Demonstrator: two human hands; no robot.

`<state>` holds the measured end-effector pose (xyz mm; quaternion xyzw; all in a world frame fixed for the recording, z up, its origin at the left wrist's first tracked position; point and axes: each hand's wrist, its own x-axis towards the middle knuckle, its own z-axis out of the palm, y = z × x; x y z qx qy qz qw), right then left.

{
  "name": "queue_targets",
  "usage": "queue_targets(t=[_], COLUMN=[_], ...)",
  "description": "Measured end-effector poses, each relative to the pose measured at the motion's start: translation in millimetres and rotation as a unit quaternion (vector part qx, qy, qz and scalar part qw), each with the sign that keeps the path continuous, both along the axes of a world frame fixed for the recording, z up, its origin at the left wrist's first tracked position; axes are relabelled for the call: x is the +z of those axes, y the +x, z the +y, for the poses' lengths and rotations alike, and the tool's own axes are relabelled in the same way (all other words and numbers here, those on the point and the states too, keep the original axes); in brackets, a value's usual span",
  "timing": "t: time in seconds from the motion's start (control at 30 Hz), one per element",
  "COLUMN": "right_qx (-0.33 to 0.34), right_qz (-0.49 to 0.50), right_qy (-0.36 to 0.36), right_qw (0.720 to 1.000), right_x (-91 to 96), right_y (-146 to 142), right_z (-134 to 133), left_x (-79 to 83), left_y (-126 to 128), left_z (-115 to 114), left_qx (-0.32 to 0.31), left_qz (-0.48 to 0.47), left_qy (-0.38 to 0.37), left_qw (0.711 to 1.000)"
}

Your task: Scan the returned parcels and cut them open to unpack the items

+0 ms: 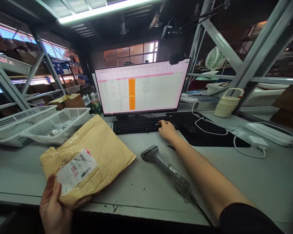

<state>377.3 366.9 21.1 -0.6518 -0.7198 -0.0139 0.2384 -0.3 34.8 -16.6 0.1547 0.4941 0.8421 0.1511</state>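
- Left hand [55,208]: grip closed on the lower left corner of a padded envelope [107,143], thumb against the front face.
- Padded envelope: yellow-brown, wrinkled, tilted, label side up, over the near left part of the desk [122,185]. I cannot tell whether its underside touches the surface.
- Shipping label [79,169]: white, printed with barcodes and red marks, stuck to the envelope's face near the thumb.
- Right hand [167,128]: grip holding nothing that I can see; fingers bent over the right part of the black keyboard [134,126]. The bare forearm reaches across the desk.
- Barcode scanner [164,165]: grey, lying between the envelope and the right forearm, head towards the keyboard, cable running to the near edge.
- Mouse pad [210,139]: black, right of the keyboard, crossed by a white cable.
- Power adapter [257,142]: white, right of the mouse pad, just beside a white power strip [275,134].
- Monitor [158,89]: upright behind the keyboard, displaying a spreadsheet with one orange column. The text is too small to read.
- White basket [42,134]: perforated, left of the monitor, holding small items.
- Cup [226,106]: cream, handled, behind the mouse pad.
- Fan [215,58]: pale green, beyond the cup.
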Motion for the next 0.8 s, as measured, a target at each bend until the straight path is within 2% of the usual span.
queue_targets(t=[0.17,0.33,0.47,0.6,0.7,0.8], right_qx=[0.024,0.044,0.071,0.104,0.068,0.042], right_qz=[-0.026,-0.043,-0.063,-0.094,-0.16,-0.194], right_qy=[0.021,-0.008,-0.076,-0.144,-0.125,-0.097], right_qw=[0.999,0.998,0.993,0.98,0.977,0.975], right_x=[13.5,20.0,10.2,-7.5,-17.1,-19.8], right_y=[-7,19,51,72,73,67], right_z=[-7,-34,-71,-109,-126,-130], left_x=[5.1,3.5,-4.6,-13.3,-16.0,-18.7], left_y=[4,4,0,1,6,11], left_z=[3,1,3,9,12,13], left_qx=[0.01,0.014,0.02,0.065,0.088,0.083], left_qz=[-0.06,-0.054,-0.043,0.007,0.051,0.082], left_qy=[0.022,0.044,0.055,0.119,0.171,0.193], left_qw=[0.998,0.997,0.997,0.991,0.98,0.974])
